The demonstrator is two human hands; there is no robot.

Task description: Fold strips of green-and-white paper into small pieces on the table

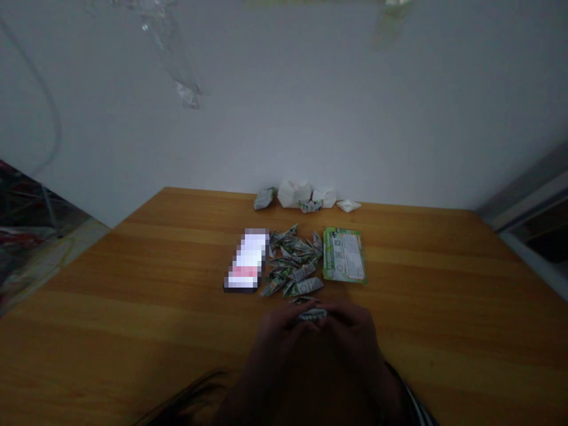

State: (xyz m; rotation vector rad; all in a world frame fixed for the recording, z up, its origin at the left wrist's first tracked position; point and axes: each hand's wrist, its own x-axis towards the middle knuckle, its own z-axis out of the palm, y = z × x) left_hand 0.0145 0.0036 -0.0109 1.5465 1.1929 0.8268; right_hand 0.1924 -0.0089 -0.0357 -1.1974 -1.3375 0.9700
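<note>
My left hand (pixel 281 334) and my right hand (pixel 348 337) come together low in the middle of the view, dim and in shadow. Between their fingertips they pinch a small folded piece of green-and-white printed paper (pixel 312 314), partly hidden by the fingers. Just ahead of my hands lies a heap of similar folded paper boats (pixel 293 260). A flat green printed sheet (pixel 344 255) lies to the right of the heap, and a smartphone with a lit, pixelated screen (pixel 247 260) lies to its left.
All this rests on a wooden tabletop (pixel 133 284) whose far edge meets a white wall (pixel 284 106). White folded paper pieces (pixel 293 194) and a printed one (pixel 265 199) sit along that far edge. Dark clutter (pixel 26 236) shows beyond the left table edge.
</note>
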